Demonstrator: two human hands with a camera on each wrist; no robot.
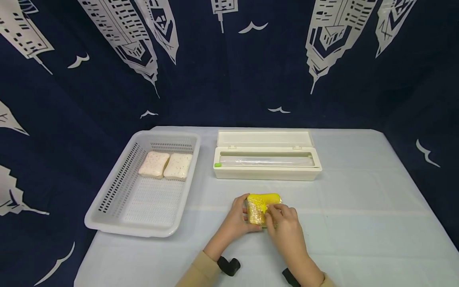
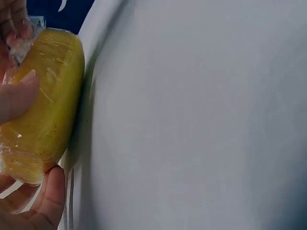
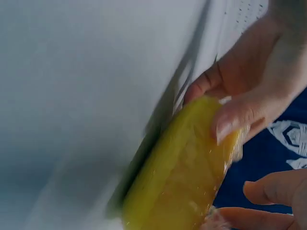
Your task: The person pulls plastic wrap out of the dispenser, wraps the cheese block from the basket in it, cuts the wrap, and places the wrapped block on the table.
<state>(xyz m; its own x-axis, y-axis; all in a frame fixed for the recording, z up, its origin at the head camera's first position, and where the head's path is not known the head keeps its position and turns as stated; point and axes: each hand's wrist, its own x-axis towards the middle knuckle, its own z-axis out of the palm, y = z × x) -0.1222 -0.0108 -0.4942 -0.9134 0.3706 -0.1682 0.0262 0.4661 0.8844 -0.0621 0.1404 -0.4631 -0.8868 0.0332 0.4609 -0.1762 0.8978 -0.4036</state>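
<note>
Yellow block [image 1: 255, 209] clasped in left grip [image 1: 238, 219], near side of cling-film dispenser [image 1: 265, 174]; film [image 2: 21, 160] already round it, loose edge seemingly left to smooth. Right grip [image 1: 287, 225] at film, cannot tell if pinching. Speckled blocks [image 1: 154, 164] in left-side basket [image 1: 184, 203].

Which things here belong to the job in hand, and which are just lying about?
Belongs to the job:
Film-wrapped yellow block, gripped by the left hand
Right hand, at the block
Open-lidded box with clear film, likely the source

Apparently just lying about:
White basket, untouched
Two pale slabs inside it, though possibly for the same job
Dark patterned backdrop cloth
</note>
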